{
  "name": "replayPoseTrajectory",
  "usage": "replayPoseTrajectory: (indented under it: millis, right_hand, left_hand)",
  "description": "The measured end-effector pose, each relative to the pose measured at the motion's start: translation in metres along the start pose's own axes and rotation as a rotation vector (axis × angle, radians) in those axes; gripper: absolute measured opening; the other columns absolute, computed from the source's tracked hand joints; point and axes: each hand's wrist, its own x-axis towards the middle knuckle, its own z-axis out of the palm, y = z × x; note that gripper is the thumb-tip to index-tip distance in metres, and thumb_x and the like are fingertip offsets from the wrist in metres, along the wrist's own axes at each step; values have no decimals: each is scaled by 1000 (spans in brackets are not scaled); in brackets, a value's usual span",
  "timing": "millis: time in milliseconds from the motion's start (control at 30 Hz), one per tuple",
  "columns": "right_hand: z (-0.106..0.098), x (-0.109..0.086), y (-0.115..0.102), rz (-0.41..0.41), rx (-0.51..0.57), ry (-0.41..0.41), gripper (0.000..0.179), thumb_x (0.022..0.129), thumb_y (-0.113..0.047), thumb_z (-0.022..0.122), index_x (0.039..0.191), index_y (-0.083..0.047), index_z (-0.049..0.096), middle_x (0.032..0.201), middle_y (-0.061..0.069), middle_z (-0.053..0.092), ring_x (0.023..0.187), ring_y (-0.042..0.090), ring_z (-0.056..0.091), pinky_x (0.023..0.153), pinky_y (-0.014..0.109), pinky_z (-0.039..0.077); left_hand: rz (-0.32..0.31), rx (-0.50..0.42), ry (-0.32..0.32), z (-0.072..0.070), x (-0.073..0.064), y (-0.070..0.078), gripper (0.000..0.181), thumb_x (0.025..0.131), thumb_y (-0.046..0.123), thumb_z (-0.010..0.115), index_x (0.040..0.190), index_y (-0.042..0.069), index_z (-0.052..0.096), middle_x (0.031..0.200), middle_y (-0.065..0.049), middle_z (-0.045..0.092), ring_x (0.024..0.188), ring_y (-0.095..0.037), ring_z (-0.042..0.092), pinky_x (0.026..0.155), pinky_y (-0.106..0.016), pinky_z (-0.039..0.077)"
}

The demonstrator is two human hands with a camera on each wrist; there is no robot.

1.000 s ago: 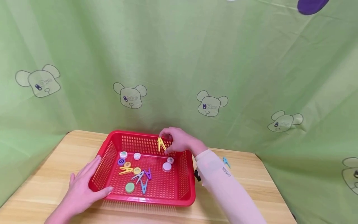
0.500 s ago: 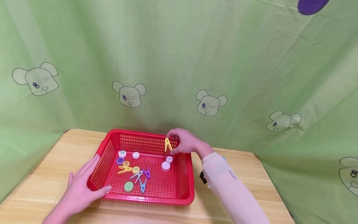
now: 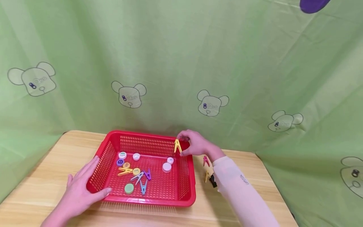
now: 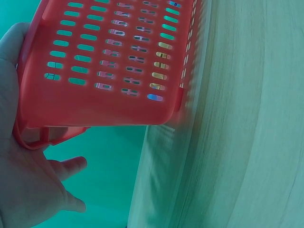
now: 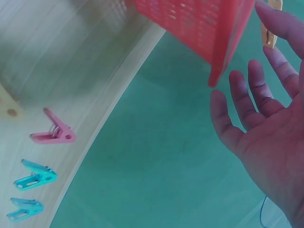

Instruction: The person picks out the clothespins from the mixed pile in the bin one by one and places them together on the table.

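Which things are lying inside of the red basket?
Eight caps and four clothespins: yellow, grey, purple, blue. The right hand covers part of the basket's far right corner; what is behind it cannot be seen.

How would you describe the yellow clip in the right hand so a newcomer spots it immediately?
Find the red basket on the wooden table, then its far right corner. There, the right hand pinches the yellow clip. A second yellow clip lies inside the basket and a third on the table; this one alone is held.
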Motion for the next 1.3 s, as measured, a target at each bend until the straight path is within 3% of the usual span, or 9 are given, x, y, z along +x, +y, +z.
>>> replayPoseTrajectory:
  millis: [333, 533, 833, 1067, 1300]
  right_hand:
    - [-6, -15, 12, 35, 52, 12, 55, 68, -10, 90, 116, -16, 64, 110, -3, 61, 108, 22, 57, 95, 43, 47]
    - [-10, -22, 19, 43, 85, 14, 56, 67, -9, 89, 117, -15, 64, 111, 0, 61, 110, 32, 56, 95, 46, 47]
    - [-13, -40, 34, 84, 101, 35, 55, 67, -7, 90, 116, -12, 65, 109, 1, 62, 106, 26, 56, 94, 44, 47]
    - [-14, -53, 45, 112, 134, 26, 51, 71, -7, 89, 115, -12, 64, 110, 3, 61, 108, 31, 55, 95, 51, 47]
    - [-12, -67, 58, 124, 132, 13, 56, 68, -8, 90, 117, -10, 62, 112, 16, 61, 107, 36, 55, 94, 53, 46]
  left_hand:
    - [0, 2, 0, -1, 0, 0, 113, 75, 44, 87, 161, 12, 20, 161, -19, 26, 139, -51, 28, 103, -76, -14]
    - [-2, 11, 1, -2, 1, 0, 112, 76, 44, 86, 161, 12, 20, 161, -20, 25, 138, -52, 28, 102, -76, -13]
    - [3, 8, -5, -1, 1, 0, 112, 76, 44, 86, 160, 11, 20, 161, -19, 25, 139, -51, 27, 102, -76, -14]
    - [-3, 2, -16, 0, 2, 2, 111, 77, 44, 86, 160, 10, 21, 161, -20, 25, 139, -51, 27, 102, -76, -14]
    - [-23, 14, -33, 0, 0, -1, 113, 77, 46, 85, 161, 11, 19, 160, -21, 25, 138, -52, 27, 102, -76, -14]
